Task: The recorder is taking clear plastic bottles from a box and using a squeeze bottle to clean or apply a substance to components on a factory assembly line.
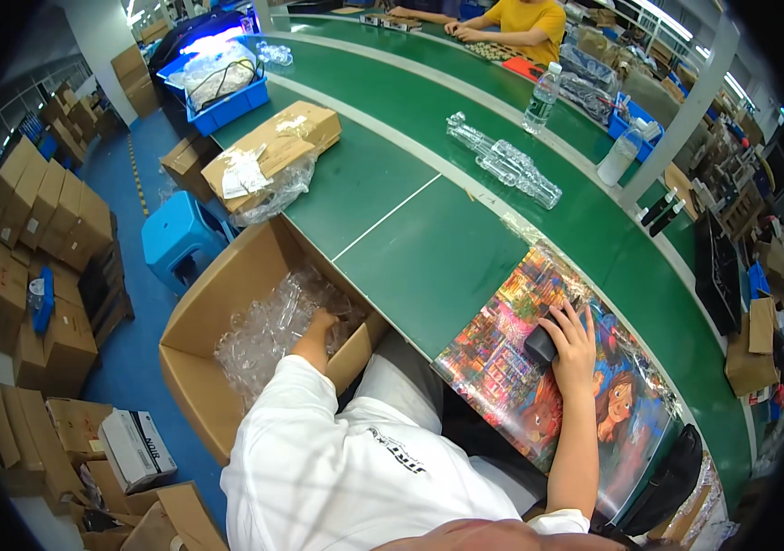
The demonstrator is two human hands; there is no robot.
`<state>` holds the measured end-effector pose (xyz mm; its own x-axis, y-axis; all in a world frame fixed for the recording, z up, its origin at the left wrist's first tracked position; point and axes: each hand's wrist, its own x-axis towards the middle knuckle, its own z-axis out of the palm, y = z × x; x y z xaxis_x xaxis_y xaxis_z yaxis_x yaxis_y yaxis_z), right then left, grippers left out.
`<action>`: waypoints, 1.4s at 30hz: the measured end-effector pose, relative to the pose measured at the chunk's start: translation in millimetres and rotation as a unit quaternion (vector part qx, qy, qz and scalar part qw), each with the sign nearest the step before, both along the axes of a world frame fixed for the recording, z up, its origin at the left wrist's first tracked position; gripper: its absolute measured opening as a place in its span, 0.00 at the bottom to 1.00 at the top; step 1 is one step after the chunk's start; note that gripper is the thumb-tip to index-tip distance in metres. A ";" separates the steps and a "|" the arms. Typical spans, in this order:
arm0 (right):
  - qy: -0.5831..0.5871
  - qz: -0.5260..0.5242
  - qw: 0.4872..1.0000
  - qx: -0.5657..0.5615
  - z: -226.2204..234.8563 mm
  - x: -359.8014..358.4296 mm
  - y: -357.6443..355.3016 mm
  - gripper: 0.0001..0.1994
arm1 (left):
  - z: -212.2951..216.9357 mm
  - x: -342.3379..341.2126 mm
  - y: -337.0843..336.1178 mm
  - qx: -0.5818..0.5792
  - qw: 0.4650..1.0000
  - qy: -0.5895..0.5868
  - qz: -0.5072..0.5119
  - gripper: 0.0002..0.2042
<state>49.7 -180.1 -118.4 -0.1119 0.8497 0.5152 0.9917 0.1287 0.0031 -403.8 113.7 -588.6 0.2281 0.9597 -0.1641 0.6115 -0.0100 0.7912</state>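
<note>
My left hand reaches down into an open cardboard box at my left side. Its fingers are lost among a heap of clear plastic pieces, so whether it grips one cannot be told. My right hand rests with fingers spread on a glossy, colourful picture sheet on the green table. A rounded black object sits against the thumb side of that hand, partly under it; its kind is unclear. Farther up the table lie long clear plastic parts, joined or side by side.
A torn cardboard carton and a blue bin stand at the table's far left. Two clear bottles are at the far right. A blue stool stands beyond the box. Someone in yellow works across the table.
</note>
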 end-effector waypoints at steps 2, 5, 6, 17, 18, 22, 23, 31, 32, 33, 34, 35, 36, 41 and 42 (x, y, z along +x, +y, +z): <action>-0.012 -0.043 0.999 -0.009 -2.8 11.5 -17.2 0.16 | 57.9 39.3 -25.7 -0.127 0.983 0.124 0.040 0.23; 0.032 -0.055 0.990 0.125 7.5 5.1 -16.4 0.14 | 136.0 -6.7 -39.1 -0.213 0.933 -0.224 0.184 0.18; 0.030 -0.060 0.989 0.129 10.0 9.0 -22.3 0.14 | 170.9 -7.8 -45.7 -0.217 0.927 -0.251 0.174 0.18; 0.447 -0.080 0.821 0.346 39.6 24.8 -47.2 0.18 | 476.4 57.9 -78.2 -0.129 0.738 -0.601 -0.278 0.25; 0.442 -0.094 0.820 0.352 40.0 27.5 -52.0 0.18 | 491.0 97.9 -79.1 -0.138 0.745 -0.580 -0.301 0.25; 0.539 -0.073 0.759 0.357 44.0 34.2 -53.9 0.19 | 510.0 229.9 -81.3 -0.189 0.707 -0.517 -0.445 0.28; 0.532 -0.082 0.765 0.353 44.9 38.3 -53.8 0.20 | 513.9 262.3 -85.9 -0.202 0.704 -0.467 -0.496 0.29; 0.675 0.064 0.617 0.400 41.6 51.8 -62.5 0.23 | 494.5 391.2 -118.1 -0.177 0.643 -0.339 -0.663 0.30; 0.676 0.056 0.616 0.401 40.6 51.4 -65.4 0.23 | 489.7 391.8 -122.3 -0.165 0.647 -0.349 -0.657 0.30; 0.683 0.065 0.608 0.400 40.4 50.6 -68.0 0.24 | 484.8 392.4 -126.3 -0.172 0.646 -0.348 -0.657 0.30; 0.692 0.075 0.599 0.397 41.2 49.1 -69.6 0.25 | 479.4 393.2 -131.0 -0.176 0.680 -0.355 -0.617 0.29; 0.700 0.086 0.589 0.394 41.5 47.2 -70.1 0.26 | 474.9 393.8 -135.5 -0.179 0.713 -0.359 -0.575 0.29; 0.704 0.083 0.587 0.391 41.2 45.0 -68.5 0.26 | 473.2 393.4 -138.7 -0.179 0.745 -0.363 -0.530 0.28; 0.656 0.077 0.630 0.409 38.9 31.0 -61.6 0.25 | 475.4 388.8 -147.4 -0.133 0.820 -0.307 -0.464 0.29; 0.649 0.068 0.639 0.408 38.5 29.1 -61.9 0.26 | 473.8 389.4 -150.1 -0.144 0.801 -0.359 -0.457 0.29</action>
